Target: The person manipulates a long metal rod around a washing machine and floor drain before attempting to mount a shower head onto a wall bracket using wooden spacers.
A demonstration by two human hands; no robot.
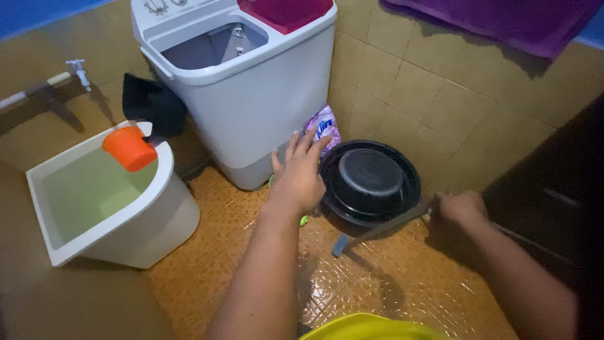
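My left hand (299, 173) reaches toward the foot of a white twin-tub washing machine (251, 94), fingers spread and touching a purple and white packet (325, 126) that leans against the machine. A black round basin (371, 182) sits upside down on the floor just right of that hand. My right hand (458, 211) is closed around a long thin grey handle (384, 228) that runs down-left under the basin's edge to a bluish end. Something small and green shows under my left wrist.
A white water trough (160, 189) stands at the left with an orange dipper (129, 148) on its rim and a tap (77, 68) above. Black cloth hangs behind it. A purple towel (503, 22) hangs top right. A yellow rim (371, 327) shows at the bottom.
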